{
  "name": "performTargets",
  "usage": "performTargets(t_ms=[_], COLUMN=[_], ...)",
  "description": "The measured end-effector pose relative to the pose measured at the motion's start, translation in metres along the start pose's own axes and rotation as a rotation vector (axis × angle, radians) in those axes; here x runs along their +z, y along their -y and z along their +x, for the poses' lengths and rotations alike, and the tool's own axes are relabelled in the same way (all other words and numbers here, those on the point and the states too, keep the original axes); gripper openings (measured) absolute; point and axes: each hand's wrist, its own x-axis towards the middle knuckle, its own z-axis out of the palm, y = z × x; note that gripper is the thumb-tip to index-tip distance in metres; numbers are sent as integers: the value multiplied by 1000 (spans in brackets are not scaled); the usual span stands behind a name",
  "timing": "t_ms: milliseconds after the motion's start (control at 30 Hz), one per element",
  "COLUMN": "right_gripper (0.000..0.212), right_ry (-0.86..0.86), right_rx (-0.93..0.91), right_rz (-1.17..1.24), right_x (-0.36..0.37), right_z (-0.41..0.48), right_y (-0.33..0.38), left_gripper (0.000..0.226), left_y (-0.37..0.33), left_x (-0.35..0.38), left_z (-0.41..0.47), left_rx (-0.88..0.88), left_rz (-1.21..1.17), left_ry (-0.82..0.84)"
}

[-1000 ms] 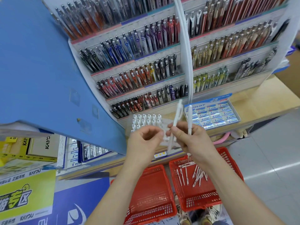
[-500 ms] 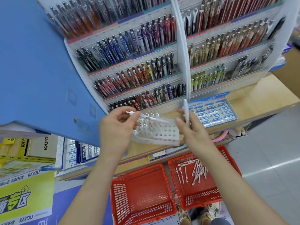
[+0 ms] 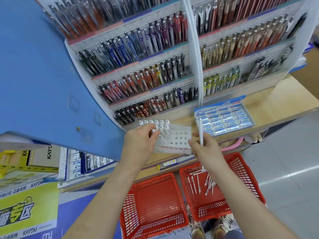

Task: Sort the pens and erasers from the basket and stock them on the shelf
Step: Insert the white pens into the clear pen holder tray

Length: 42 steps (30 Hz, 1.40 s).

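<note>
Pens (image 3: 195,183) lie loose in the red basket (image 3: 245,171), nearest, below the white pen rack (image 3: 177,138). At the rack's left edge the left hand (image 3: 138,145) pinches a slanted pen (image 3: 158,136) over the holes. It likely needs tipping upright and seating next to the filled rows. At the rack's right edge the right hand (image 3: 205,149) grips a spare pen (image 3: 200,133). Beyond the rack sits a Pilot eraser box (image 3: 224,118).

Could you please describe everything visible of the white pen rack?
The white pen rack is a rectangular plastic-looking block pierced by rows of round holes, with a pinkish front strip. White pens fill its back rows; front holes are empty. It sits on the wooden shelf, left of the eraser box. The left hand holds a pen at its left edge.
</note>
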Motion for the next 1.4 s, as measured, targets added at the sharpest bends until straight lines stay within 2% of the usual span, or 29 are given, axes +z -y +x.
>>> performTargets(t_ms=[133,333,467,733,833,900,967,1033,1067,1133,1233,1300,1400], right_gripper=[20,23,22,23,11,13,21,25,26,27,26,24,8], right_ry=[1,1,18,6,-26,-66,-40,22,53,120,197,214,179], right_rx=[-13,-5,-8,-6,13,64,142,212,228,219,162,127,119], right_rz=[-45,-88,-109,-94,-15,186,572,915,1001,1075,1048,951,860], right_x=[0,-1,-3,-2,-1,-3,-9,-13,-13,-8,0,0,-7], right_z=[3,5,5,2,1,-2,-4,-5,-5,-8,-13,-13,-9], right_y=[-3,-7,-6,-5,-1,7,20,29,33,39,43,41,36], left_gripper=[10,20,13,16,17,19,16,24,23,16,8,10,8], left_y=[1,1,1,3,1,-2,-10,-26,-36,-54,-70,-71,-63], left_x=[10,5,6,18,17,13,8,6,8,13,20,20,12], left_z=[-1,8,7,11,9,4,-4,-14,-20,-31,-40,-42,-39], left_rx=[6,-21,-79,-39,-55,-68,-73,-156,-230,-377,-524,-572,-567], left_rz=[27,93,34,201,204,125,12,-178,-318,-598,-854,-912,-865], left_ry=[27,184,127,162,162,108,69,197,294,411,412,362,229])
